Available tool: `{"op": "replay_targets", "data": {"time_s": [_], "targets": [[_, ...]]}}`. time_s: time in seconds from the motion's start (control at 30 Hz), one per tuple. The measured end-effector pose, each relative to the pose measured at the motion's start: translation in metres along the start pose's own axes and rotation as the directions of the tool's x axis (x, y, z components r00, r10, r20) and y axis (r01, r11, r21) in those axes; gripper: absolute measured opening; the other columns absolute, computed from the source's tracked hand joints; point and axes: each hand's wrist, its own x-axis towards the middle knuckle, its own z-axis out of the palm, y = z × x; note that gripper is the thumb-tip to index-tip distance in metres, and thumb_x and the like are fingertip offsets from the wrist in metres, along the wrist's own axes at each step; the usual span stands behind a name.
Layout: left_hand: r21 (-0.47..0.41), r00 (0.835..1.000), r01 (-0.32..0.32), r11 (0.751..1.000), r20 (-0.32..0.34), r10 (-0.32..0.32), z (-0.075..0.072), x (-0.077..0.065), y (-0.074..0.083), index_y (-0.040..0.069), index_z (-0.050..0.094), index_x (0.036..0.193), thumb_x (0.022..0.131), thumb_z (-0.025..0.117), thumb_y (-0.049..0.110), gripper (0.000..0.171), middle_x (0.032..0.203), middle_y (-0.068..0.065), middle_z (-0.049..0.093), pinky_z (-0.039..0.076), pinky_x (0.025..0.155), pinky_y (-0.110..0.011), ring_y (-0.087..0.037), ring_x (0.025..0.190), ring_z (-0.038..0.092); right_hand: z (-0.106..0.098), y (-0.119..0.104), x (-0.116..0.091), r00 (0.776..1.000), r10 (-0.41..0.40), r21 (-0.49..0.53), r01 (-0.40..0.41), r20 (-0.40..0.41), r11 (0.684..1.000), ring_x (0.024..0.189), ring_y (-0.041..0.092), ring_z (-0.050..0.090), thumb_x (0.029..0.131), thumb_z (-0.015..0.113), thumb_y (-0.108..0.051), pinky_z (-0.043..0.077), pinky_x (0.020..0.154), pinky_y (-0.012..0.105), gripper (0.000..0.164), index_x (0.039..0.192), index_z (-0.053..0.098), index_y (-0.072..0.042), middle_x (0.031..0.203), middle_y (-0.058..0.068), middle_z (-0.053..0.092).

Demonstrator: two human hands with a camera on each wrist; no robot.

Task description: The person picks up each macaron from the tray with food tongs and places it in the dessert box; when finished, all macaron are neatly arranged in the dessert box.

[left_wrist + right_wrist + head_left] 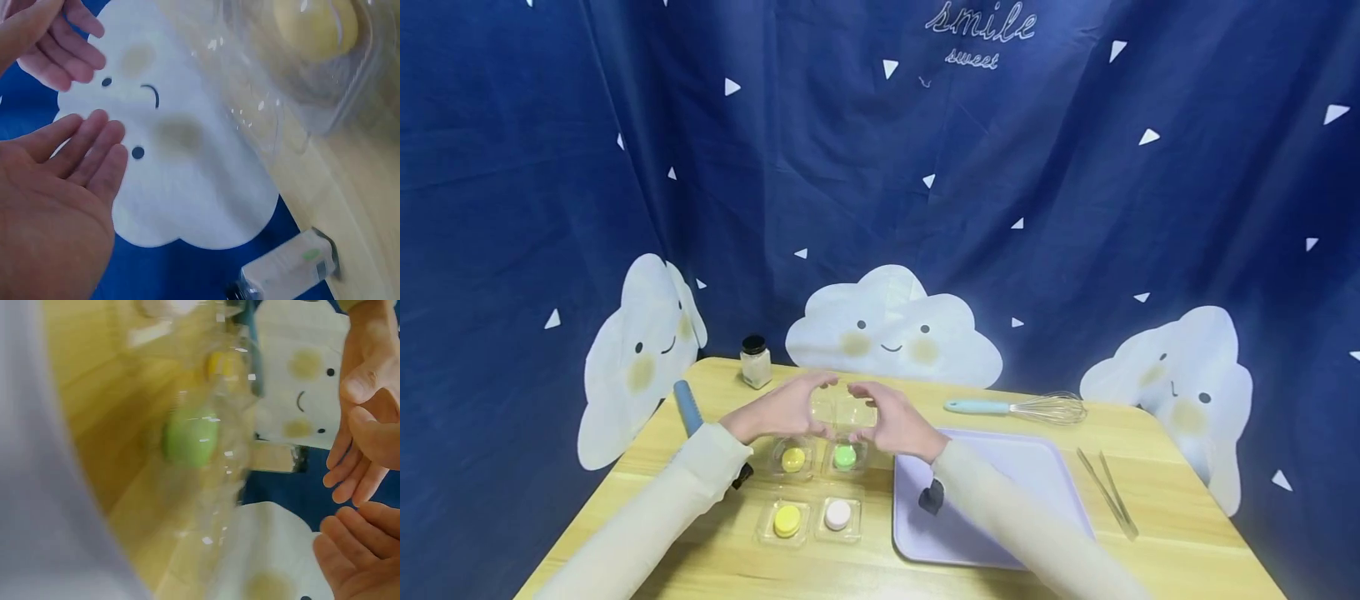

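Observation:
My left hand [792, 408] and right hand [897, 423] hover with palms facing each other and fingers bent loosely, a gap between them and nothing gripped. Between and below them are two clear plastic boxes with raised lids, one lid [855, 410] showing between the hands. The back left box holds a yellow macaron [793, 459], the back right one a green macaron [845, 456]. Closer to me, two more clear boxes hold another yellow macaron [787, 521] and a pale pink one [837, 514]. In the right wrist view the green macaron [191, 437] is blurred.
A lavender tray [992, 546] lies under my right forearm. Behind it is a whisk [1015, 407] with a light blue handle; metal tongs [1108, 493] lie to its right. At the back left stand a black-lidded jar [756, 364] and, lying nearer, a blue-handled tool [687, 406], partly hidden by my left sleeve.

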Motion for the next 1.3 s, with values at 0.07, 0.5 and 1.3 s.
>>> {"op": "replay_targets", "data": {"time_s": [0.07, 0.5, 1.3], "targets": [[-0.036, 0.999, -0.017, 0.999, -0.034, 0.016, -0.006, -0.001, -0.002, 0.003, 0.046, 0.149, 0.073, 0.090, 0.029, 0.091, 0.147, -0.018, 0.055, 0.046, 0.113, -0.056, -0.038, 0.135, 0.053, -0.002, -0.003, 0.007, 0.999, 0.004, 0.060, -0.002, -0.036, 0.998, 0.130, 0.029, 0.060, 0.078, 0.087, -0.013, 0.053, 0.109, 0.037, 0.079, 0.146, 0.048, -0.002, 0.143, 0.016, 0.060], [-0.220, 0.986, -0.080, 0.972, -0.159, 0.045, -0.033, 0.003, -0.027, 0.000, 0.041, 0.151, 0.076, 0.090, 0.028, 0.094, 0.153, -0.022, 0.049, 0.038, 0.119, -0.059, -0.041, 0.140, 0.047, -0.003, -0.010, 0.049, 0.987, 0.015, 0.292, 0.033, -0.160, 0.956, 0.142, 0.027, 0.051, 0.081, 0.083, -0.006, 0.043, 0.119, 0.035, 0.077, 0.148, 0.045, -0.004, 0.152, 0.014, 0.052], [-0.260, 0.972, 0.217, 0.941, 0.147, -0.183, -0.012, 0.026, -0.073, -0.003, 0.023, 0.157, 0.076, 0.086, 0.025, 0.106, 0.164, -0.025, 0.027, 0.029, 0.123, -0.061, -0.046, 0.151, 0.027, 0.033, 0.023, 0.089, 0.983, 0.140, 0.114, -0.154, 0.116, 0.982, 0.147, 0.031, 0.043, 0.078, 0.083, -0.008, 0.035, 0.125, 0.046, 0.092, 0.156, 0.033, -0.006, 0.160, 0.014, 0.042]]}}
